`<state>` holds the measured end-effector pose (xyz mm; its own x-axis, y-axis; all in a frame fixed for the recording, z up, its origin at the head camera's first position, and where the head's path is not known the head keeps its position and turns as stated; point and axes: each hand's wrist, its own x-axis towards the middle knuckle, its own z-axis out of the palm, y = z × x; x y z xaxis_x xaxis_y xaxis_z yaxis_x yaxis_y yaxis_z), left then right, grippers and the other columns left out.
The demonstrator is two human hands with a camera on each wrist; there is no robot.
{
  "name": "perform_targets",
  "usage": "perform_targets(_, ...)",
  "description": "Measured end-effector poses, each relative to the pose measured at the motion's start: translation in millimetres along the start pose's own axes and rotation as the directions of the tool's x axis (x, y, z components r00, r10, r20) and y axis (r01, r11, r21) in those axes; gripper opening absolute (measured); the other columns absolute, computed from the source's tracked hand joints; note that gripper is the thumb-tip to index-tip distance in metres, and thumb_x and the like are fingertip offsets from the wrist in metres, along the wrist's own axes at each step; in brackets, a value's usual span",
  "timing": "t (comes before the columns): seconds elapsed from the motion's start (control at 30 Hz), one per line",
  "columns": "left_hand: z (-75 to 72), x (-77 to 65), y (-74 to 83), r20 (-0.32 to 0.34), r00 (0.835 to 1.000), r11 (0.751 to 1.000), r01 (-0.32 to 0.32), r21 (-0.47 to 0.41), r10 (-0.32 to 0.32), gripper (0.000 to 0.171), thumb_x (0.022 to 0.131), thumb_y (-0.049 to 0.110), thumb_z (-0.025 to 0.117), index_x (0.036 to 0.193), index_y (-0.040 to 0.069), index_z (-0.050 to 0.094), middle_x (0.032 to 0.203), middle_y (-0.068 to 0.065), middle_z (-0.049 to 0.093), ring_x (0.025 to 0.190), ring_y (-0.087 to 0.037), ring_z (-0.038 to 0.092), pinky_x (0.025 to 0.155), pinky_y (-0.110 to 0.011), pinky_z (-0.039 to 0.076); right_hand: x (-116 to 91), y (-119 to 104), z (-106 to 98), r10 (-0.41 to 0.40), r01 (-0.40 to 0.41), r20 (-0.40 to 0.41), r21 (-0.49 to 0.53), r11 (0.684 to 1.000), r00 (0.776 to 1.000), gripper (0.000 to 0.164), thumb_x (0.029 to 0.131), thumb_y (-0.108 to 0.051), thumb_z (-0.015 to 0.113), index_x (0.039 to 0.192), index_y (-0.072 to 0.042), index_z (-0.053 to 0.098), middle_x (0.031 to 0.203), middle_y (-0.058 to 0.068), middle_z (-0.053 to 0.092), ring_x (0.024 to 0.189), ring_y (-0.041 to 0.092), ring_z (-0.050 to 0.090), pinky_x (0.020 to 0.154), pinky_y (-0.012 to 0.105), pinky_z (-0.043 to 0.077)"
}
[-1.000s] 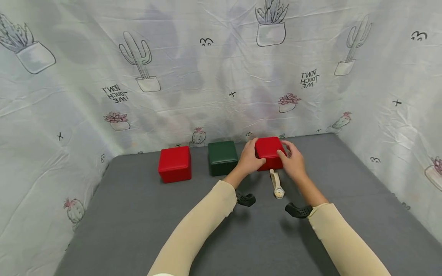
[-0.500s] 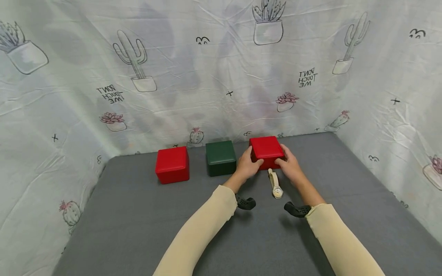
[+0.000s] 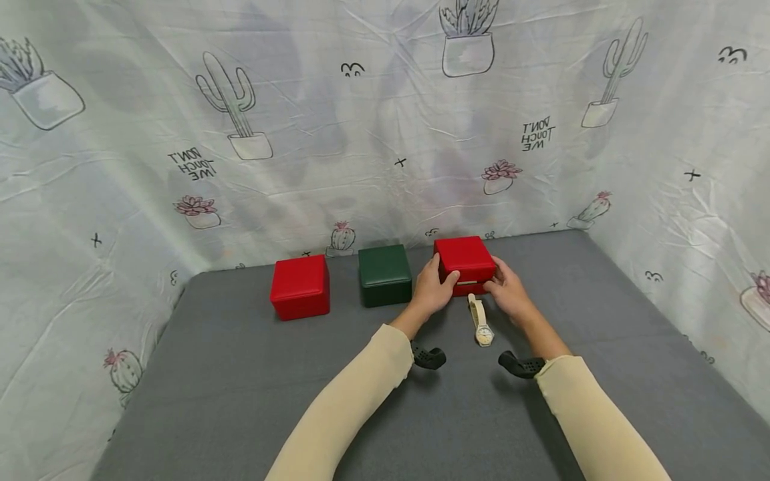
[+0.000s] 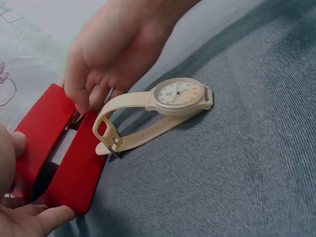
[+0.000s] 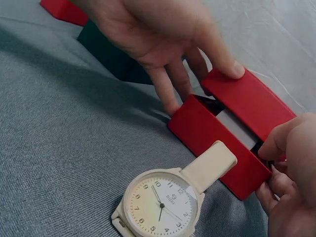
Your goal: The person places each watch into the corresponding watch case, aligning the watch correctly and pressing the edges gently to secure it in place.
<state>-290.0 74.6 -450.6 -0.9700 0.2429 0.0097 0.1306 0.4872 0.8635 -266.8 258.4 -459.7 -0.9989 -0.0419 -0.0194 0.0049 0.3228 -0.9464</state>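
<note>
A red box sits at the back right, its hinged lid raised by a narrow gap. Through the gap a pale insert shows. My left hand grips the box's left side, thumb on the front of the lid and lower fingers along the base in the right wrist view. At the other side my right hand holds the right end, its thumb at the gap. Right in front of the box lies a cream wristwatch, strap buckled into a loop, dial facing up.
Left of the held box stands a closed green box, and farther left another closed red box. A white cloth printed with cacti hangs behind the grey table surface. Black wrist mounts project below both hands.
The lid of the right red box has gone from closed to slightly raised. Both hands have settled lower around its front corners. The watch and other boxes stay put.
</note>
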Motion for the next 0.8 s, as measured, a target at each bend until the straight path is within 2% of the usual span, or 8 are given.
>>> perform_targets(0.2, 0.0, 3.3, 4.3, -0.037, 0.998, 0.996, 0.042, -0.079, -0.045, 0.066, 0.099, 0.039, 0.052, 0.153, 0.014, 0.023, 0.148, -0.008, 0.044, 0.131, -0.026, 0.048, 0.105, -0.047, 0.044, -2, 3, 1, 0.020, -0.020, -0.014, 0.018, 1.000, 1.000, 0.058, 0.102, -0.006, 0.039, 0.154, -0.002, 0.014, 0.157, 0.023, 0.026, 0.146, 0.037, 0.025, 0.117, 0.055, 0.025)
perform_targets(0.37, 1.1, 5.0, 8.0, -0.086, 0.989, 0.986, 0.109, -0.128, -0.120, 0.075, 0.096, 0.048, 0.051, 0.155, 0.017, 0.015, 0.149, -0.008, 0.043, 0.132, -0.027, 0.046, 0.105, -0.049, 0.043, -1, 8, 3, 0.010, -0.006, -0.080, 0.055, 0.998, 0.997, 0.051, 0.103, -0.005, 0.037, 0.151, 0.001, 0.021, 0.154, 0.025, 0.031, 0.145, 0.035, 0.028, 0.117, 0.051, 0.026)
perform_targets(0.47, 1.9, 6.1, 12.7, -0.098, 0.978, 0.974, 0.166, -0.155, -0.183, 0.077, 0.095, 0.054, 0.049, 0.154, 0.018, 0.017, 0.149, -0.006, 0.044, 0.131, -0.027, 0.046, 0.105, -0.050, 0.043, -1, 9, 5, 0.004, 0.004, -0.125, 0.062, 0.998, 0.992, 0.048, 0.102, -0.002, 0.039, 0.149, 0.002, 0.028, 0.152, 0.025, 0.034, 0.144, 0.034, 0.030, 0.116, 0.049, 0.029)
perform_targets(0.57, 2.5, 8.9, 19.0, -0.103, 0.959, 0.949, 0.240, -0.205, -0.264, 0.078, 0.092, 0.060, 0.049, 0.153, 0.021, 0.021, 0.147, -0.004, 0.046, 0.129, -0.026, 0.046, 0.103, -0.051, 0.043, 0, 8, 6, 0.016, -0.006, -0.150, 0.067, 0.998, 0.989, 0.048, 0.101, -0.001, 0.040, 0.148, 0.001, 0.032, 0.153, 0.021, 0.035, 0.144, 0.032, 0.032, 0.116, 0.047, 0.030)
perform_targets(0.7, 1.6, 16.6, 27.9, -0.116, 0.917, 0.901, 0.341, -0.269, -0.381, 0.082, 0.086, 0.068, 0.050, 0.151, 0.023, 0.026, 0.143, -0.005, 0.049, 0.124, -0.025, 0.046, 0.096, -0.050, 0.049, 0, 8, 6, 0.054, -0.041, -0.155, 0.087, 0.995, 0.986, 0.049, 0.101, -0.001, 0.041, 0.149, -0.003, 0.033, 0.154, 0.017, 0.036, 0.143, 0.030, 0.034, 0.116, 0.047, 0.031)
perform_targets(0.8, -2.3, 23.5, 34.3, -0.097, 0.892, 0.865, 0.394, -0.310, -0.441, 0.089, 0.083, 0.072, 0.050, 0.152, 0.022, 0.024, 0.142, -0.009, 0.046, 0.125, -0.027, 0.044, 0.091, -0.049, 0.053, 1, 8, 6, 0.081, -0.065, -0.161, 0.101, 0.993, 0.984, 0.047, 0.100, -0.001, 0.043, 0.147, -0.005, 0.039, 0.152, 0.016, 0.039, 0.142, 0.029, 0.036, 0.116, 0.047, 0.031)
